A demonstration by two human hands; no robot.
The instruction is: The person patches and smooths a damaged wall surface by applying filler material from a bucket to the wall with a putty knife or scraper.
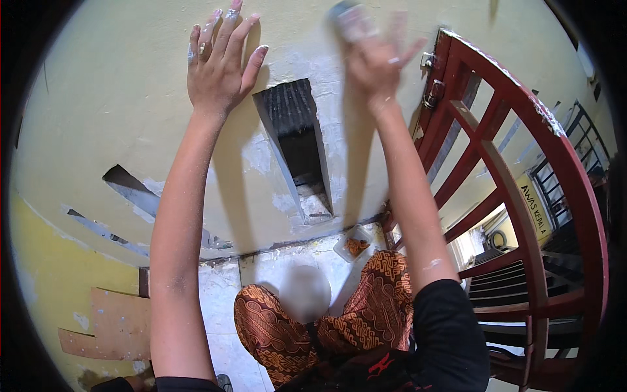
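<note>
The wall (pixel 85 117) is fairly brightly lit, apparently from above, and soft shadows of both arms (pixel 179 215) are thrown down it. The right hand (pixel 375 72) and the held thing (pixel 353 23) are smeared by motion blur, while the left hand (pixel 221 75) is rendered sharply. A pale round thing (pixel 307 291) is blurred too. The red gate (pixel 581 170) is bowed by lens distortion, and the corners are blacked out
</note>
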